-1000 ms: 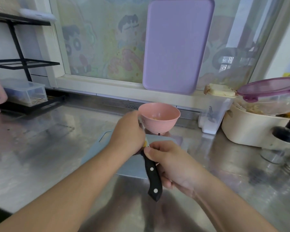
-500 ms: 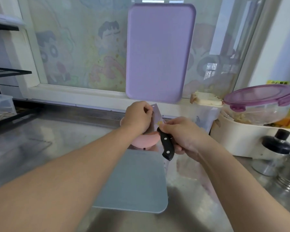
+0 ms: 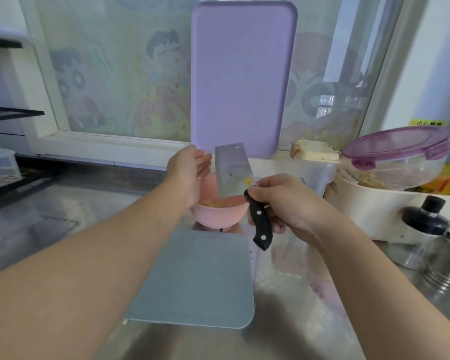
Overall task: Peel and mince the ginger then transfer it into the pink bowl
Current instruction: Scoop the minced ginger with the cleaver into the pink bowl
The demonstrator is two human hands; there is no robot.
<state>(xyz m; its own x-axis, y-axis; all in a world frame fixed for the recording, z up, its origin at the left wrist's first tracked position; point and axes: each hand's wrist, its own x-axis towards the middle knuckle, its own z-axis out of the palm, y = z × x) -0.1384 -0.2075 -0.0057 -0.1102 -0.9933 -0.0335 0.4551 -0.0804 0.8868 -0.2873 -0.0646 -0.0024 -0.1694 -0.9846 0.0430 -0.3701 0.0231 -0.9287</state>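
Where half a second ago it curled against the cleaver (image 3: 233,174), the left hand (image 3: 190,168) now opens above the pink bowl (image 3: 218,216), while the right hand (image 3: 281,201) stays clamped on the handle.

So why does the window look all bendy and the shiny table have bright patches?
Head view: the wide-angle lens curves the window frame near the edges; daylight through the window glares off the steel counter; the left hand looks a bit smeared; the right hand holding the black-handled cleaver is sharper.
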